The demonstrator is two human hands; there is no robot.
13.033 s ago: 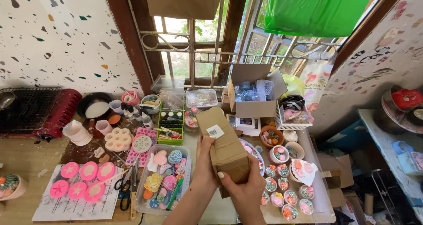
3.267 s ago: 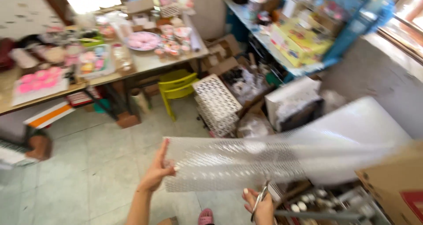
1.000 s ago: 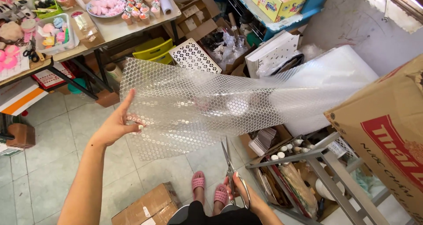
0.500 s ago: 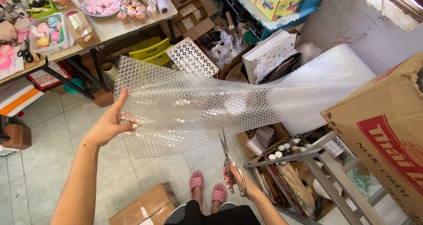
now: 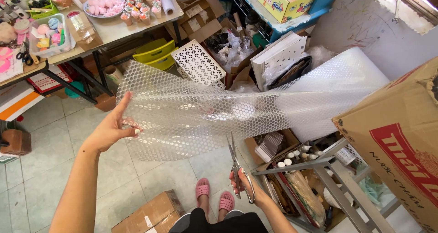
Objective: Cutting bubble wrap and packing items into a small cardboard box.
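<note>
Bubble wrap sheet (image 5: 205, 114) stretches from the far-right roll (image 5: 337, 87), blurring boxes behind. Left hand (image 5: 109, 130) pinches its left edge; right hand (image 5: 248, 189), partly hidden, grips scissors (image 5: 237, 164), blades barely parted at the near edge.

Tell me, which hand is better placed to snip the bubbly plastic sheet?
Probably the right hand: it grips the scissors, blades pointing up at the bubble wrap's lower edge. The left hand pinches the sheet's end, holding it stretched out from the roll.
</note>
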